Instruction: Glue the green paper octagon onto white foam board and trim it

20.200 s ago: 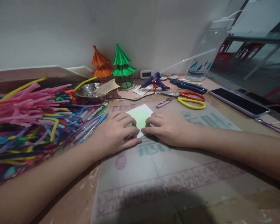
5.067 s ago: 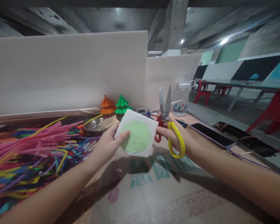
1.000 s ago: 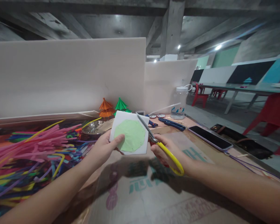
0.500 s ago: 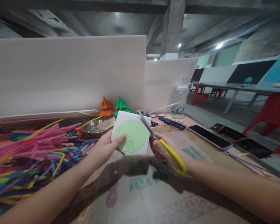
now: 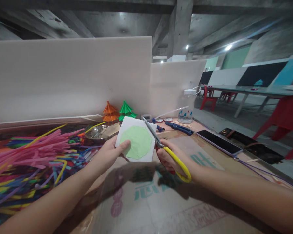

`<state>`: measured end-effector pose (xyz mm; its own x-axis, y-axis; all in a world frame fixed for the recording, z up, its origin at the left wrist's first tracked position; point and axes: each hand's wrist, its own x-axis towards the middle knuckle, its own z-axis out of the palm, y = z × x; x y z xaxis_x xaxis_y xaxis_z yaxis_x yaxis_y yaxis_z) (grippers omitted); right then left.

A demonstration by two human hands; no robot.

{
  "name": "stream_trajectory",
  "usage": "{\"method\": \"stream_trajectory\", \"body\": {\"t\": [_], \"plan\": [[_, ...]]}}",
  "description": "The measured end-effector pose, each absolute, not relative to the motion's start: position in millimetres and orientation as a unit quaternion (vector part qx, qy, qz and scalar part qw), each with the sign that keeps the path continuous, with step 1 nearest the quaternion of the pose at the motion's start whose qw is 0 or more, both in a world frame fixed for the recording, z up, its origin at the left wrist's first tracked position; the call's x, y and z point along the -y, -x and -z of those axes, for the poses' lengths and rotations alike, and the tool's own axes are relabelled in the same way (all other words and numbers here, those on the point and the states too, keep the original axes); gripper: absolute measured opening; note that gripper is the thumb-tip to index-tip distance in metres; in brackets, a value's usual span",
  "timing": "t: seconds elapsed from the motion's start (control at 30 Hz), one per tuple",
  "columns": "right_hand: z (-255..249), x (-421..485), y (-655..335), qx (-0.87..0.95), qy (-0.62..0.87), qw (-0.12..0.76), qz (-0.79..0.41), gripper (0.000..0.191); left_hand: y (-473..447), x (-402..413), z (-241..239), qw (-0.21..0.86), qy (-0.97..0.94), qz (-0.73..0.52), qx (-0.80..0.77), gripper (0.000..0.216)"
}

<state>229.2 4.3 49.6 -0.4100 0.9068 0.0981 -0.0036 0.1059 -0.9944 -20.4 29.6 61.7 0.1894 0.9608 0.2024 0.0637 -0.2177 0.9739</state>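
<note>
My left hand grips a white card by its left edge, thumb on top. On the card lies a light green octagon-shaped piece of paper. My right hand is closed round the handles of a pair of scissors, one handle yellow and the other red. The blades point up and left along the card's upper right corner. That corner looks cut away at a slant. The fingers of my left hand behind the card are hidden.
Pink and multicoloured pipe cleaners heap at the left beside a metal bowl. Behind stand an orange paper tree, a green paper tree and a water bottle. A blue cutter and a phone lie right.
The scissors have closed further along the card's upper right corner, and that corner is now cut off at a slant. My right hand has shifted slightly left.
</note>
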Motion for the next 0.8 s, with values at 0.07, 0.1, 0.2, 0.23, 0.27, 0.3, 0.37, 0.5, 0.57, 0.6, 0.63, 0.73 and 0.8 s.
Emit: {"method": "stream_trajectory", "body": {"t": [0.07, 0.1, 0.2, 0.23, 0.27, 0.3, 0.37, 0.5, 0.57, 0.6, 0.63, 0.73, 0.8], "plan": [[-48, -5, -229, 0.623, 0.355, 0.412, -0.562, 0.066, 20, -30, -61, 0.468, -0.617, -0.477, -0.416, 0.064], [-47, -5, -229, 0.623, 0.352, 0.415, -0.562, 0.064, 20, -31, -61, 0.469, -0.617, -0.476, -0.416, 0.064], [-46, -6, -228, 0.615, 0.346, 0.423, -0.568, 0.061, 20, -31, -62, 0.471, -0.617, -0.471, -0.418, 0.065], [-45, -6, -227, 0.611, 0.347, 0.422, -0.573, 0.061, 20, -31, -62, 0.472, -0.617, -0.471, -0.418, 0.065], [-45, -7, -227, 0.606, 0.348, 0.420, -0.579, 0.060, 20, -31, -63, 0.472, -0.616, -0.472, -0.419, 0.066], [-46, -7, -227, 0.603, 0.350, 0.418, -0.583, 0.060, 20, -31, -63, 0.472, -0.615, -0.473, -0.419, 0.066], [-46, -8, -226, 0.601, 0.349, 0.419, -0.584, 0.061, 21, -31, -62, 0.471, -0.615, -0.472, -0.421, 0.066], [-43, -8, -226, 0.602, 0.351, 0.421, -0.580, 0.061, 23, -33, -59, 0.469, -0.623, -0.470, -0.414, 0.062], [-40, -6, -226, 0.610, 0.354, 0.419, -0.572, 0.060, 26, -35, -60, 0.471, -0.624, -0.470, -0.409, 0.061], [-39, -6, -226, 0.618, 0.353, 0.419, -0.564, 0.059, 29, -37, -62, 0.475, -0.622, -0.472, -0.407, 0.060], [-39, -5, -227, 0.625, 0.352, 0.422, -0.554, 0.058, 32, -38, -65, 0.478, -0.617, -0.478, -0.404, 0.060], [-45, -10, -231, 0.655, 0.351, 0.429, -0.513, 0.057, 42, -43, -76, 0.476, -0.579, -0.531, -0.395, 0.058], [-54, -20, -238, 0.690, 0.367, 0.414, -0.465, 0.056, 50, -48, -84, 0.461, -0.549, -0.571, -0.399, 0.055]]}}
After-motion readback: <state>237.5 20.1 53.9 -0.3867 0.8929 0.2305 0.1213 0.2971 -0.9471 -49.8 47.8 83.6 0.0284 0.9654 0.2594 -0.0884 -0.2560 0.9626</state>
